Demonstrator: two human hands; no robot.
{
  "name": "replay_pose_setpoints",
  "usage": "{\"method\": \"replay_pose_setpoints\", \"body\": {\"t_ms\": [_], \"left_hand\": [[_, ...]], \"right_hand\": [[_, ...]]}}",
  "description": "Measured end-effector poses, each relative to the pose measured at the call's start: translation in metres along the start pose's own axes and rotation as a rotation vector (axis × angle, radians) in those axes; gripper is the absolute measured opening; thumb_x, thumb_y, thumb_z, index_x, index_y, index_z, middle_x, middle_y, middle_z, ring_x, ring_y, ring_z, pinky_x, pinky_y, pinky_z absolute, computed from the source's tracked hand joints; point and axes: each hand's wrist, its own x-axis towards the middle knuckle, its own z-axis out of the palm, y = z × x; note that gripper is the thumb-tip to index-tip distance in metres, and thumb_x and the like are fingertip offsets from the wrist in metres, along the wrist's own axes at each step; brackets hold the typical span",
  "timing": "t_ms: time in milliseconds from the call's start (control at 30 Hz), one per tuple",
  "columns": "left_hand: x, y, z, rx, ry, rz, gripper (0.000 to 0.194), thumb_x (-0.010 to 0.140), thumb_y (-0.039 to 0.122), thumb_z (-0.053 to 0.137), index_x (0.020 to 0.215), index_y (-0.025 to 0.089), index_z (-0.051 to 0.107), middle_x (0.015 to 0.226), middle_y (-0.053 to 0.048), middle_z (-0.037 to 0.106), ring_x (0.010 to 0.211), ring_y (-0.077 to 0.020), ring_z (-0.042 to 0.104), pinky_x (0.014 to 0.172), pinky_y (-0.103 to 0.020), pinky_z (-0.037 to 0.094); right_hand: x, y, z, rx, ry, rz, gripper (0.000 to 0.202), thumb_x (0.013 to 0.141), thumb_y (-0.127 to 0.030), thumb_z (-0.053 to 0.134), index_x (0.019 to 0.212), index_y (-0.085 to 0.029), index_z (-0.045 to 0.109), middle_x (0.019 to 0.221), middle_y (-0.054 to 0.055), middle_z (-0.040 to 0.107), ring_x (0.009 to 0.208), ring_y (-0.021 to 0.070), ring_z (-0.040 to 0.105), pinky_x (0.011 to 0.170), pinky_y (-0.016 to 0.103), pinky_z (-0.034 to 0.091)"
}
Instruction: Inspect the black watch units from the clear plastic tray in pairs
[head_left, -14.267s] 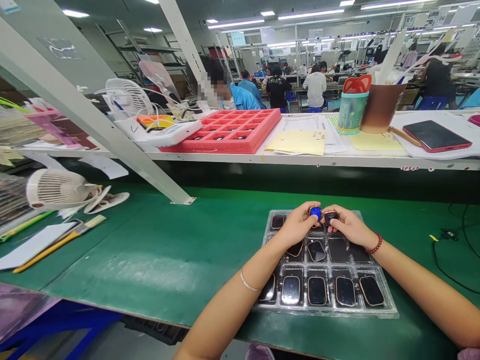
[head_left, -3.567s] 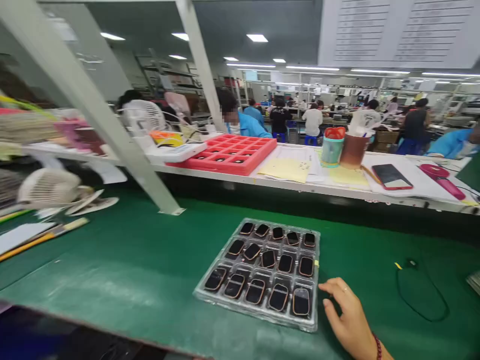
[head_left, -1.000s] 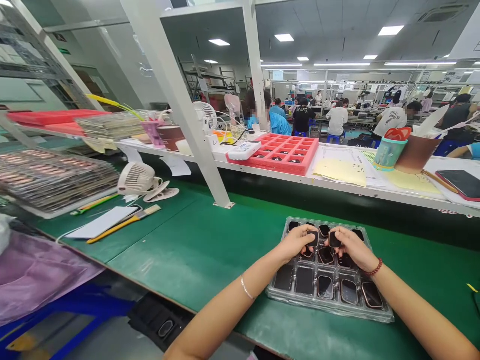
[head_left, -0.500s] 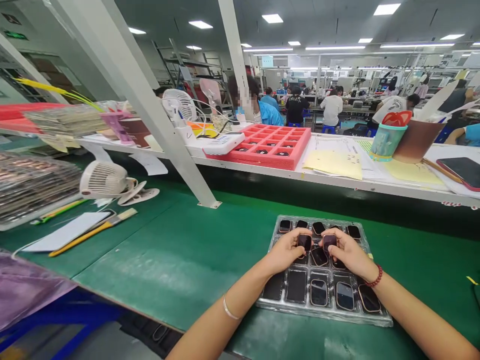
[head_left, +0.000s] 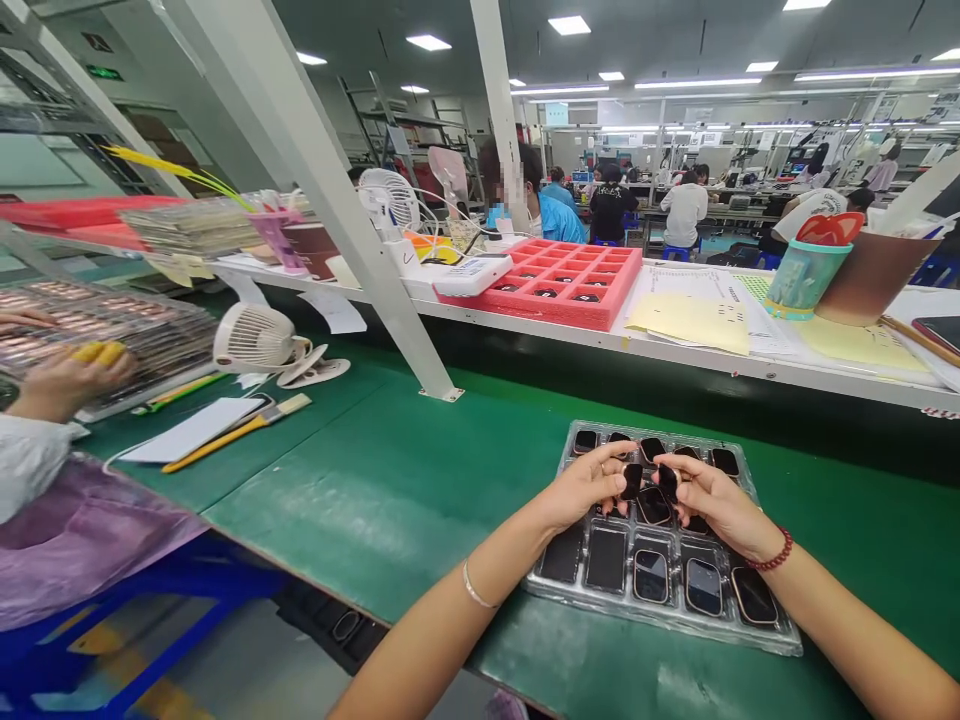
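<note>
Left hand: left hand (head_left: pixel 581 487), lower centre of the frame, fingers pinched round a small dark watch case (head_left: pixel 631 479).
Right hand: right hand (head_left: pixel 712 500) beside it, fingers closed on a second watch case (head_left: pixel 668 481).
Tray: clear tray (head_left: pixel 772 634) under both hands on the green worktop (head_left: pixel 375 490).
Around: two white fans, one on the worktop (head_left: pixel 255 340), one on the shelf; red foam tray (head_left: pixel 570 285) upper centre.
In the way: slanted white post (head_left: pixel 322 190); a co-worker's hand (head_left: pixel 64 375) at far left.

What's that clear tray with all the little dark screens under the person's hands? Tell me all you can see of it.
The clear plastic tray lies flat on the green mat, near its front edge. It looks thin and glossy, moulded into rows of pockets, most holding small dark rounded watch-like units lying face up. The left hand and right hand hover over its middle rows, each pinching one unit.
</note>
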Motion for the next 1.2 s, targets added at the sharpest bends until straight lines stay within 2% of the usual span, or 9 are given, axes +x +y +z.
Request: {"method": "replay_pose_setpoints", "body": {"t_ms": [133,233,333,533,667,767,833,1067,1200], "left_hand": [[0.000,0.002,0.003,0.020,0.029,-0.034,0.058,0.075,0.041,0.065,0.125,0.015,0.048,0.088,-0.007,0.061,0.070,-0.0158,0.065,0.051,-0.020,0.044],[-0.001,0.006,0.007,0.062,0.063,-0.041,0.051,0.078,0.037,0.062,0.124,0.016,0.050,0.097,-0.009,0.061,0.081,-0.0178,0.064,0.058,-0.023,0.048],[-0.002,0.008,0.009,0.141,0.077,-0.045,0.052,0.078,0.035,0.061,0.124,0.016,0.050,0.090,-0.008,0.064,0.078,-0.0172,0.064,0.060,-0.024,0.048],[0.000,0.003,0.006,0.173,0.060,-0.037,0.046,0.080,0.051,0.053,0.103,0.012,0.058,0.090,-0.012,0.068,0.059,-0.0136,0.063,0.045,-0.020,0.037],[0.000,0.003,0.009,0.229,0.076,-0.047,0.030,0.077,0.030,0.059,0.102,0.014,0.057,0.087,-0.007,0.067,0.062,-0.0115,0.062,0.047,-0.018,0.036],[-0.001,0.006,0.013,0.207,0.080,-0.017,0.037,0.069,0.012,0.062,0.105,0.016,0.054,0.093,-0.006,0.065,0.073,-0.0127,0.063,0.060,-0.021,0.044],[-0.002,0.006,0.014,0.191,0.077,-0.005,0.039,0.067,0.009,0.061,0.104,0.016,0.054,0.093,-0.005,0.065,0.075,-0.0125,0.063,0.068,-0.024,0.046],[0.000,0.003,0.008,0.253,0.103,-0.012,0.032,0.080,0.036,0.057,0.104,0.015,0.057,0.085,-0.006,0.066,0.066,-0.0136,0.063,0.051,-0.020,0.038],[0.000,0.003,0.007,0.238,0.112,0.003,0.036,0.080,0.042,0.055,0.103,0.014,0.057,0.090,-0.008,0.068,0.063,-0.0131,0.062,0.050,-0.020,0.038]], "right_hand": [[0.001,0.003,0.001,-0.009,0.028,0.007,0.052,0.078,-0.039,0.066,0.125,-0.021,0.052,0.077,0.003,0.060,0.066,0.0151,0.061,0.059,0.028,0.053],[0.002,0.001,0.003,0.038,0.056,0.032,0.052,0.079,-0.042,0.064,0.125,-0.022,0.051,0.096,0.008,0.062,0.077,0.0177,0.064,0.065,0.032,0.055],[0.002,-0.001,0.005,0.048,0.057,0.022,0.045,0.080,-0.043,0.062,0.120,-0.023,0.054,0.113,0.010,0.060,0.077,0.0160,0.063,0.064,0.030,0.055],[0.002,0.002,0.003,-0.023,0.038,0.000,0.035,0.083,-0.048,0.055,0.098,-0.017,0.059,0.084,0.007,0.067,0.050,0.0097,0.055,0.047,0.024,0.047],[0.003,0.006,0.003,-0.113,0.038,-0.008,0.030,0.080,-0.032,0.062,0.105,-0.020,0.053,0.087,0.005,0.065,0.053,0.0087,0.051,0.049,0.023,0.046],[0.002,0.006,0.004,-0.156,0.015,-0.028,0.039,0.076,-0.019,0.060,0.113,-0.023,0.050,0.099,0.005,0.061,0.065,0.0112,0.055,0.054,0.023,0.048],[0.002,0.004,0.005,-0.161,0.008,-0.029,0.040,0.076,-0.016,0.058,0.114,-0.024,0.050,0.102,0.005,0.060,0.069,0.0124,0.056,0.055,0.024,0.049],[0.002,0.002,0.003,-0.160,0.013,-0.035,0.028,0.084,-0.037,0.054,0.107,-0.020,0.055,0.094,0.007,0.064,0.062,0.0126,0.057,0.054,0.026,0.048],[0.001,0.002,0.003,-0.117,0.012,-0.041,0.030,0.085,-0.044,0.053,0.103,-0.019,0.058,0.089,0.006,0.066,0.058,0.0121,0.057,0.053,0.026,0.048]]}}
